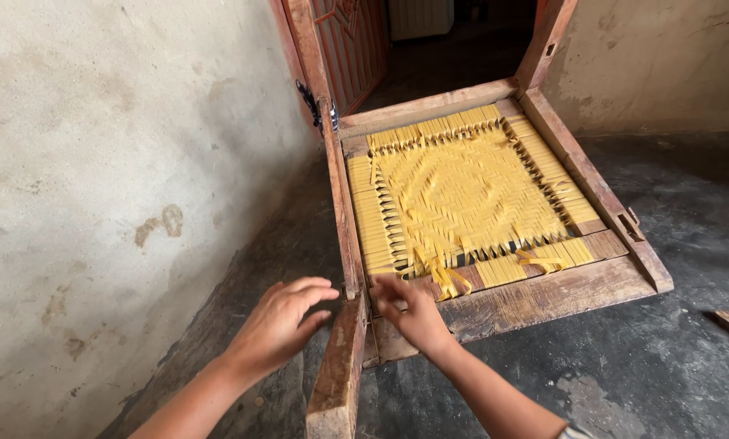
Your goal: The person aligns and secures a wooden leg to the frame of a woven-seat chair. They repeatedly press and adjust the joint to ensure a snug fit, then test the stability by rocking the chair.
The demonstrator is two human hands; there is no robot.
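Both hands spread, holding nothing: right hand [413, 313] touches the frame [527, 301] at the strips [462, 195]; left hand [283, 321] hovers beside the leg [340, 366].

- A single view, from a camera worn on the person's head.
- It looks forward and steeply down, with the floor [641, 358] filling the near ground.
- It sits close: both forearms enter from the near edge.
- A plastered wall [96, 162] fills the left; a dark doorway [454, 49] lies far, at the top.
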